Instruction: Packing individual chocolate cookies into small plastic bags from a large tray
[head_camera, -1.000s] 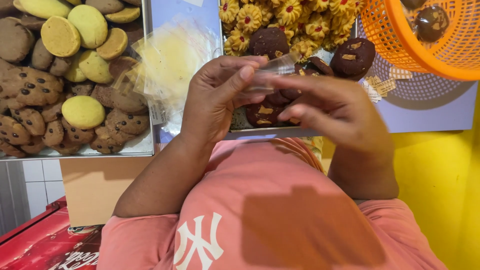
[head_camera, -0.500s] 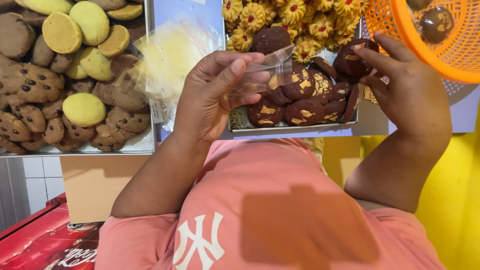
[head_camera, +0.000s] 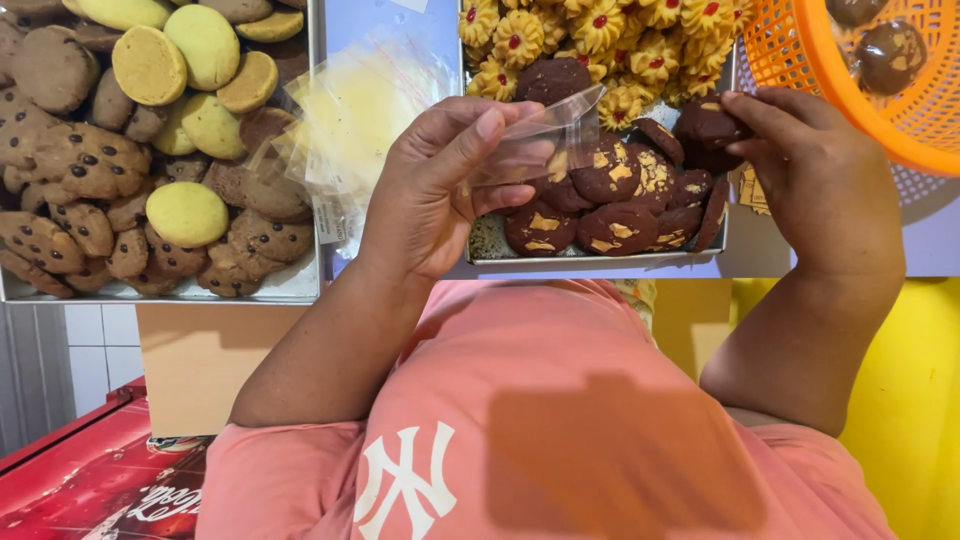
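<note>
My left hand (head_camera: 440, 190) holds a small clear plastic bag (head_camera: 545, 140) between thumb and fingers, above the near end of a metal tray (head_camera: 600, 258). The tray carries dark chocolate cookies with pale chips (head_camera: 610, 175) and yellow flower-shaped cookies with red centres (head_camera: 600, 25). My right hand (head_camera: 820, 180) is at the tray's right end, its fingertips closed on one dark chocolate cookie (head_camera: 705, 122) at the edge of the pile. The two hands are apart, with the cookie pile between them.
A second tray (head_camera: 290, 290) on the left holds chocolate-chip, brown and round yellow cookies. A stack of clear bags (head_camera: 360, 110) lies between the trays. An orange mesh basket (head_camera: 800, 60) with wrapped dark cookies (head_camera: 890, 55) stands at the top right.
My right hand has left the bag by my left hand and moved right to the tray's end, where it now grips a dark cookie. The left hand has stayed put with the bag.
</note>
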